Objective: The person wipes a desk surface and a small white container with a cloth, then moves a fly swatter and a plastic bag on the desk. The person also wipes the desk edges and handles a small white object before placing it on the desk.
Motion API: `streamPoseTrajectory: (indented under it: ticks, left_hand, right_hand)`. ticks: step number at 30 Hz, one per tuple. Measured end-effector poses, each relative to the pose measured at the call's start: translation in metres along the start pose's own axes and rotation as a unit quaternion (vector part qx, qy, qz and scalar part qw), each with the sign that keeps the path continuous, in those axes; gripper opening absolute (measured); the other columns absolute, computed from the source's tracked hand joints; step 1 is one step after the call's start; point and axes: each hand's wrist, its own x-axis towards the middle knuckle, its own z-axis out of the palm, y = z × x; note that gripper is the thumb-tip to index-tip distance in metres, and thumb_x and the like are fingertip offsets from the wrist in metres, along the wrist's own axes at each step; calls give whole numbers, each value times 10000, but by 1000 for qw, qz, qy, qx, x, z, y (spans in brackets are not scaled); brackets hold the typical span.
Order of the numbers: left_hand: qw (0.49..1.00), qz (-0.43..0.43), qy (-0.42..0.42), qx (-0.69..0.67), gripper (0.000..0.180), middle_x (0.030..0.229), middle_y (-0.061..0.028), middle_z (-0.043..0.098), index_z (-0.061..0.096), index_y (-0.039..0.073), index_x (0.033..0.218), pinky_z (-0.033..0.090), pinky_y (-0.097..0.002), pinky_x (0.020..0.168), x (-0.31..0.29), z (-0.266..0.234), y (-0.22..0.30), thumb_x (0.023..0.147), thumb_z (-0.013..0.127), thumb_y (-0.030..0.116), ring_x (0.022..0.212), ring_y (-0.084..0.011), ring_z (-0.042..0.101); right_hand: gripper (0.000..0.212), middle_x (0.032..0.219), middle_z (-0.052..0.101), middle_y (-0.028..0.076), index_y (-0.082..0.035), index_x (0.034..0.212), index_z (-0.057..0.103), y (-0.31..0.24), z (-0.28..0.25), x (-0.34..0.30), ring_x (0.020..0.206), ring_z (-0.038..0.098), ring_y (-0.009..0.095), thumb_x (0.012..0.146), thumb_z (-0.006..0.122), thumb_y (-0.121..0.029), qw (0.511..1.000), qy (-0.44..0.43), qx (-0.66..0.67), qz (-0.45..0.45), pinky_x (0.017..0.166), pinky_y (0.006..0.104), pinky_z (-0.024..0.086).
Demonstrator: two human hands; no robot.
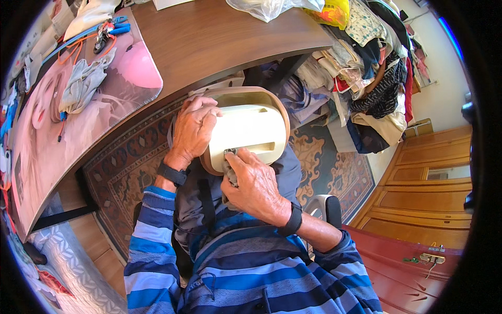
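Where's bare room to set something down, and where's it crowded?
Bare: the brown tabletop between pink mat and plastic bag; the mat below the grey fabric. Crowded: the mat's upper end, with a blue-handled tool; clothes pile at right; the lap, beneath the cream container.

i can't read a single word or number from over here; the yellow plastic bag (334, 12) by the heaped clothes (374, 78) has some reddish print on it, but it's creased and cut off by the edge of view, and the striped shirt (266, 280) shows a small dark mark (196, 284) on its front, on the person's left, which might be lettering, though i couldn't say
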Motion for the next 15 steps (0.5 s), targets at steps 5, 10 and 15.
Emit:
streamPoseTrajectory:
  ticks: [5, 10, 15]
  left_hand:
    - [1000, -9, 2, -1, 367, 1205, -163, 723, 777, 28, 995, 436, -473, 1130, 0, 2, -3, 1054, 506, 270, 1234, -387, 611]
    - [1000, 3, 17, 6, 359, 1207, -149, 721, 777, 38, 991, 432, -472, 1136, -3, 6, -4, 1053, 505, 264, 1244, -374, 610]
    - [1000, -11, 14, 3, 358, 1203, -144, 719, 775, 45, 986, 431, -476, 1140, -4, 5, -3, 1058, 507, 271, 1244, -375, 609]
  right_hand:
    - [413, 995, 694, 210, -14, 1247, 732, 13, -18, 2, 958, 714, 420, 851, 717, -130, 998, -47, 6, 34, 842, 514, 587]
    - [454, 1007, 740, 238, -34, 1274, 737, 30, -36, 1, 941, 735, 440, 835, 723, -147, 997, -63, 15, 45, 860, 501, 599]
    - [586, 1015, 747, 242, -13, 1367, 703, 31, -34, 2, 961, 751, 417, 820, 749, -219, 966, -143, 148, 154, 897, 467, 591]
